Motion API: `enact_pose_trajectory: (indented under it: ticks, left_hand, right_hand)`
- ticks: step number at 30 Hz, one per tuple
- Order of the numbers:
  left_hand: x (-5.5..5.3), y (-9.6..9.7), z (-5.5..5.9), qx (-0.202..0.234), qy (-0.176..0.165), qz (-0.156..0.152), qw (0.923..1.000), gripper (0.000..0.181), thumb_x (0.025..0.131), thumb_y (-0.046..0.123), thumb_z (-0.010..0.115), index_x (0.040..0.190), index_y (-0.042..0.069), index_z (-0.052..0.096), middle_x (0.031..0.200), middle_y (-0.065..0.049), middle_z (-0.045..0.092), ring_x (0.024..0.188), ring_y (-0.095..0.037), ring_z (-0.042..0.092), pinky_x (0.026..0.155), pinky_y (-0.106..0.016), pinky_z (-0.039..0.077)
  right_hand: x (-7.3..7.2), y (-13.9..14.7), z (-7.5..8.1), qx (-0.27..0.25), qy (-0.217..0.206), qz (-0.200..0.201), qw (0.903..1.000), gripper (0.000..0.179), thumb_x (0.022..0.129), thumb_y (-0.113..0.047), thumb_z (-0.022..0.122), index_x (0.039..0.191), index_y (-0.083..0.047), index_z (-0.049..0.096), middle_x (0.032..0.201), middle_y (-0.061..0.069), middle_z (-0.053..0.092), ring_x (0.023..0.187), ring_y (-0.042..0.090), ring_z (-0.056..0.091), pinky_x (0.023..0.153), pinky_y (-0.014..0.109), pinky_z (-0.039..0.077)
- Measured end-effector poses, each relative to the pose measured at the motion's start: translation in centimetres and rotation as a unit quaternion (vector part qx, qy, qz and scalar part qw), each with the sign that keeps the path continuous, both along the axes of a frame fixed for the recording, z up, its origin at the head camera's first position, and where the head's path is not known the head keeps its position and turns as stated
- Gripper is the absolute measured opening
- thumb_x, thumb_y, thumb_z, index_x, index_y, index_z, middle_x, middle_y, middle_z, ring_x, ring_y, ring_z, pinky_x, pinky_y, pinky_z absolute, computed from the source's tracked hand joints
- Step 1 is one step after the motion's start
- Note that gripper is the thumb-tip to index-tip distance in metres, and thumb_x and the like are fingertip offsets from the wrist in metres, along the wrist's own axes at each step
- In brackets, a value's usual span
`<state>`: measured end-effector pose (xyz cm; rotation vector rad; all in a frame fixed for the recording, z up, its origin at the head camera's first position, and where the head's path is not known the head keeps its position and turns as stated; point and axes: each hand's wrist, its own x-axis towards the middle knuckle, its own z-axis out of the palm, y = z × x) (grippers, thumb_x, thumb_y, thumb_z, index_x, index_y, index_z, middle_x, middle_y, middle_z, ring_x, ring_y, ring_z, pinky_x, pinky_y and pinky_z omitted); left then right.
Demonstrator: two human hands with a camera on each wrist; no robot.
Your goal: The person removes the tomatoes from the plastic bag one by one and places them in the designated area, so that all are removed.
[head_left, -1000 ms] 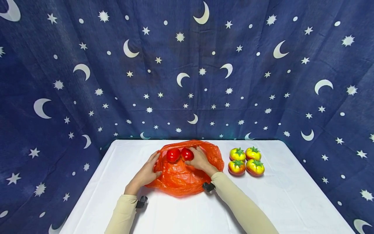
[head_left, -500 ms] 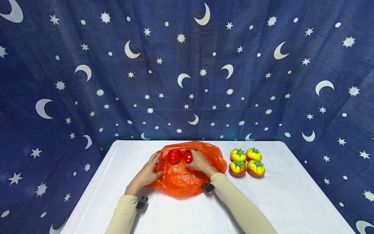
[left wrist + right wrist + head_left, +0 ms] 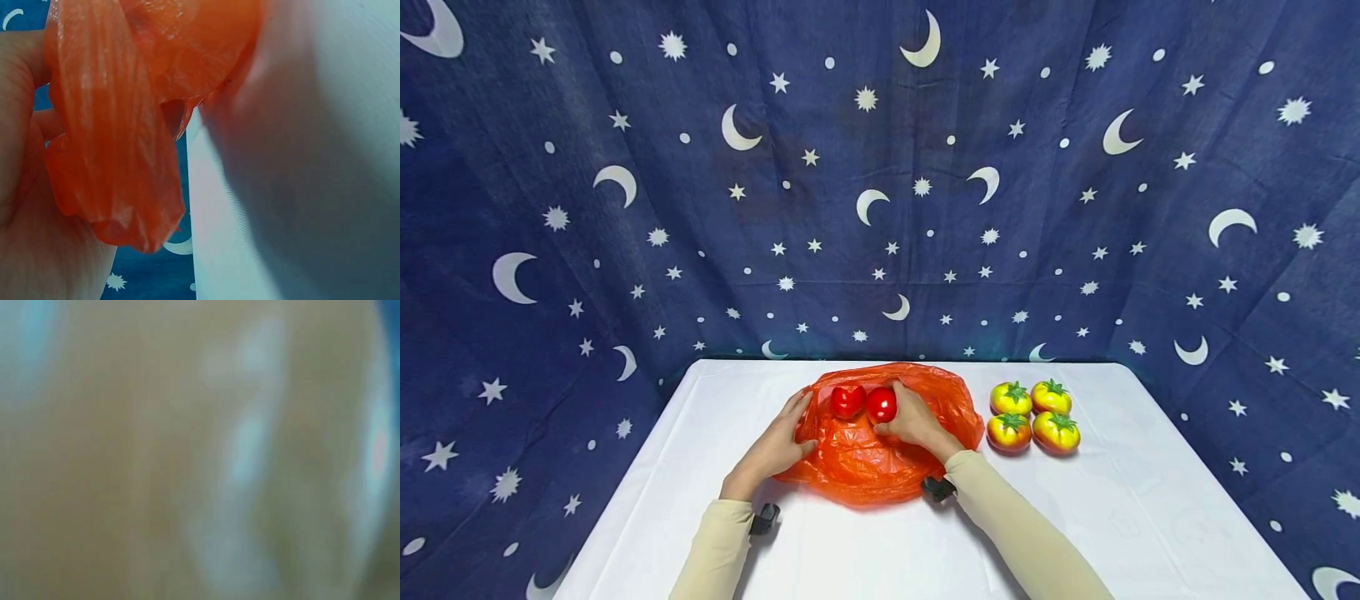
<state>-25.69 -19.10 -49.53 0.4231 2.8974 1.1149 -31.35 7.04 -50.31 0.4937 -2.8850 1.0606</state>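
Red glossy fruit (image 3: 877, 406) in mouth of thin orange bag (image 3: 865, 477), beside 2nd fruit (image 3: 847, 402); prob. light, firm, slippery; best pinched round sides. Gripped by R hand (image 3: 916, 418). At bag's L rim: L hand (image 3: 781, 440), pinching or not, can't tell.

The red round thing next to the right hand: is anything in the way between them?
Nothing visible: in the head view, the right hand grips the red round thing directly. The other red one sits on its opposite side.
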Motion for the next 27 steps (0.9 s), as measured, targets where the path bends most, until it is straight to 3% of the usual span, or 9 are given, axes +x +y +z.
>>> enact_pose_trajectory:
  ticks: [10, 27]
  left_hand:
    - [-0.2, 0.0, -0.2, 0.005, -0.011, 0.003, 0.9999, 0.09, 0.083, 0.009, 0.073, 0.157, 0.012, 0.022, 0.163, -0.014, 0.018, 0.144, -0.04, 0.034, 0.115, -0.059, 0.032]
    - [-0.2, 0.1, -0.2, 0.004, -0.013, 0.008, 0.9999, 0.091, 0.083, 0.009, 0.074, 0.157, 0.011, 0.022, 0.163, -0.015, 0.019, 0.144, -0.041, 0.034, 0.115, -0.059, 0.032]
  right_hand:
    - [1.3, 0.1, 0.9, -0.04, -0.004, 0.039, 0.9984, 0.076, 0.07, -0.018, 0.088, 0.135, -0.017, 0.05, 0.13, 0.009, 0.06, 0.116, 0.03, 0.06, 0.1, 0.049, 0.052]
    - [3.1, 0.6, 3.6, -0.076, 0.046, 0.027, 0.9957, 0.077, 0.07, -0.022, 0.088, 0.137, -0.02, 0.051, 0.132, 0.009, 0.056, 0.118, 0.031, 0.058, 0.096, 0.051, 0.054]
